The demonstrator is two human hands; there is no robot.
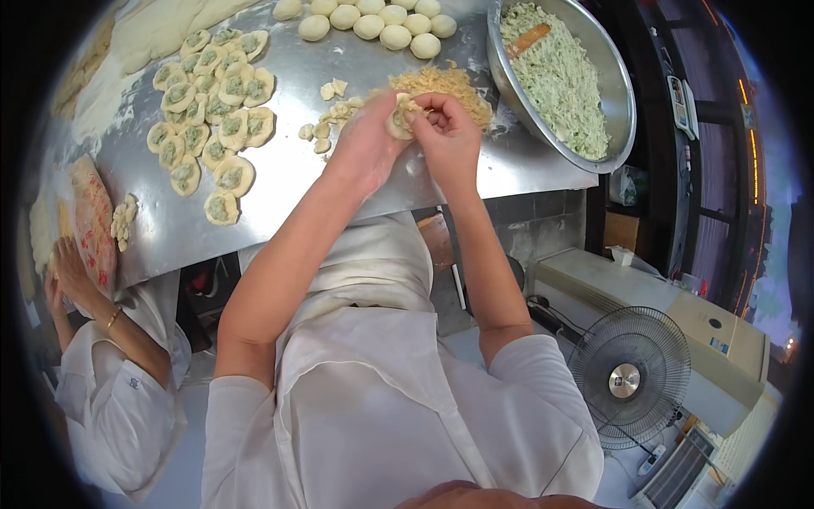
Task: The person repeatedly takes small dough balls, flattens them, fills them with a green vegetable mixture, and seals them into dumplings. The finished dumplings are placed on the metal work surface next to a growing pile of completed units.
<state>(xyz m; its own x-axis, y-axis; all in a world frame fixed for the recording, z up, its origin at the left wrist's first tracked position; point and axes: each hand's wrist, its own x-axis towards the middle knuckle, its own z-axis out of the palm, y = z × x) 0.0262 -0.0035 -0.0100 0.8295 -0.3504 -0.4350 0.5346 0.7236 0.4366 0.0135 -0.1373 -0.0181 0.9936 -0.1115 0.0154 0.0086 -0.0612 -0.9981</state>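
Note:
Above the table's near edge, my left hand (366, 142) cups a dough round (398, 123) topped with pale green filling. The fingertips of my right hand (451, 140) are pinched at the round's right side. Just beyond my hands lies a heap of crumbly tan stuff (458, 89), partly hidden by them. Small torn dough bits (320, 131) are scattered beside my left hand. To the left, several flat dough rounds with green filling (231, 176) sit in a crowded cluster. At the far side stand several smooth dough balls (369, 27).
A large metal bowl (626, 127) of shredded green filling (564, 97), with a wooden paddle (529, 40), rests at the right of the metal table (297, 191). A co-worker's hands (78, 276) work beside a patterned bag (91, 212) at left. A fan (625, 380) stands lower right.

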